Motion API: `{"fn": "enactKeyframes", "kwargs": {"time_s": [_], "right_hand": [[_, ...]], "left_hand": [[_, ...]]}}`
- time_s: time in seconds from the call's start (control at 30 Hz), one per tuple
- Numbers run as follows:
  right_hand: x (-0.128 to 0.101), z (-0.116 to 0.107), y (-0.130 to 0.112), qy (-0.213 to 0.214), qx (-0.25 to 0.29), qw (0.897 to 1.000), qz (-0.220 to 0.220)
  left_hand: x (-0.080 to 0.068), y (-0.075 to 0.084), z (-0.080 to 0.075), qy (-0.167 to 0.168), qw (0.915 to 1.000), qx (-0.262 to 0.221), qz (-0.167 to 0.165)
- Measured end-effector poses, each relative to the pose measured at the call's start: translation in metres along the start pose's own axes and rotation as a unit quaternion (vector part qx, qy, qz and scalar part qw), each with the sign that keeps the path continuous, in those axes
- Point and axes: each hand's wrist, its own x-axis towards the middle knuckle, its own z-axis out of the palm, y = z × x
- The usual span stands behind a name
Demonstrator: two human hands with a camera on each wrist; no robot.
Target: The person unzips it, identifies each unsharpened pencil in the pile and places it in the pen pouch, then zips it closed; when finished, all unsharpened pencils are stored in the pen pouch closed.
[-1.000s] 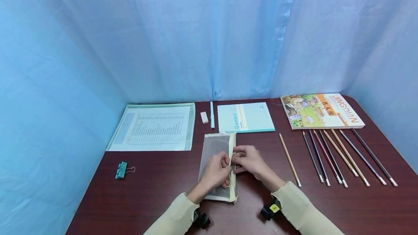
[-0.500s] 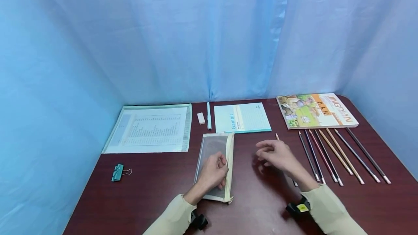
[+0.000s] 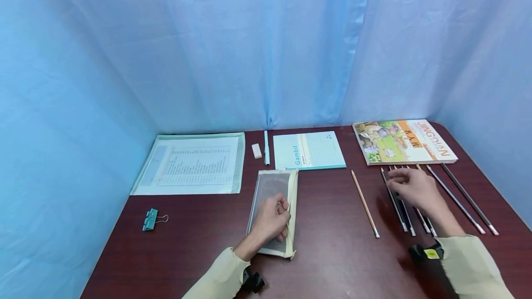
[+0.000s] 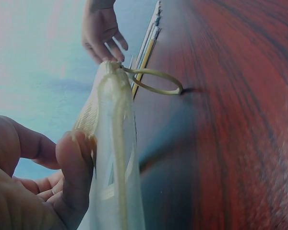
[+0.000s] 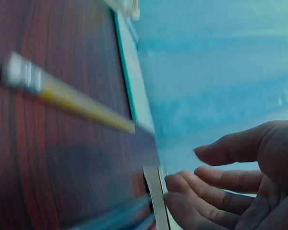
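My left hand (image 3: 272, 218) pinches the cream zippered edge of a mesh pencil pouch (image 3: 272, 181) lying in the middle of the table. In the left wrist view the thumb and fingers grip the pouch's cream edge, and a cord loop (image 4: 156, 81) sticks out at its far end. My right hand (image 3: 413, 190) hovers over a row of pencils (image 3: 457, 195) at the right, fingers loosely bent and holding nothing. It hides parts of several of them. One yellow pencil (image 3: 365, 203) lies apart, between the pouch and the row; the right wrist view shows its eraser end.
Behind the pouch lie a Gambit notebook (image 3: 309, 150), a pen (image 3: 266, 147) and an eraser (image 3: 256, 151). A document sleeve (image 3: 189, 164) is at the left, with a teal binder clip (image 3: 150, 219) in front. A picture-covered book (image 3: 403, 142) lies at the back right.
My right hand has let go of the pouch's edge and moved right, past the lone pencil, to above the pencil row. My left hand keeps its hold on the pouch.
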Motion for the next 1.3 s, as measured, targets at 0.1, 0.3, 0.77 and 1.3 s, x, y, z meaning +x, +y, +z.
{"fn": "enactKeyframes", "kwargs": {"time_s": [0.1,0.3,0.77,1.3], "right_hand": [[0.003,-0.007,0.014,0.017,-0.07,0.997,-0.001],[0.007,-0.005,0.026,0.016,-0.123,0.992,0.0],[0.012,0.005,0.032,-0.006,-0.166,0.985,0.054],[0.011,-0.013,0.021,0.01,-0.111,0.992,0.051]], "left_hand": [[0.0,0.0,0.0,0.001,1.0,0.0,-0.003],[0.001,-0.001,0.0,0.003,1.0,0.002,-0.007],[0.003,-0.002,0.0,-0.004,0.9999,0.004,-0.012],[0.002,-0.002,-0.001,-0.003,0.9999,0.003,-0.016]]}}
